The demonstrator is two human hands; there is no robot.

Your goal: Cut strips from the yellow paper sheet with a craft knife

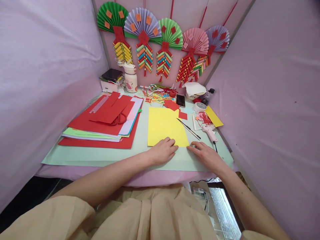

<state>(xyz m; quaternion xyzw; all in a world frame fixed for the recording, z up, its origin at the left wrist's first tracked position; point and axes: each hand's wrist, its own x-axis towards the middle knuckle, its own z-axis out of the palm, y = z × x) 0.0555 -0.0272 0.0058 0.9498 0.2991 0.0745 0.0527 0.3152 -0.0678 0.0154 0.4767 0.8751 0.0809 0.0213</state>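
Observation:
A yellow sheet of paper (165, 125) lies flat on the table in front of me. My left hand (163, 151) rests palm down on its near edge, fingers loosely bent and holding nothing. At the sheet's near right corner is my right hand (205, 156), its fingers apart and stretched towards the paper, the tips touching or almost touching that corner. A thin dark craft knife or pen-like tool (188, 128) lies slanted across the sheet's right side. Just beyond my right hand lies a pale glue gun (210, 133) with a black cord.
Red scissors (120, 119) lie on stacked coloured paper (100, 116) at left. Behind are a bottle (130, 80), paper scraps (157, 95), a phone (180, 100), a tape roll (200, 107) and a bowl (193, 93). Several paper fans (142, 25) hang on the back wall.

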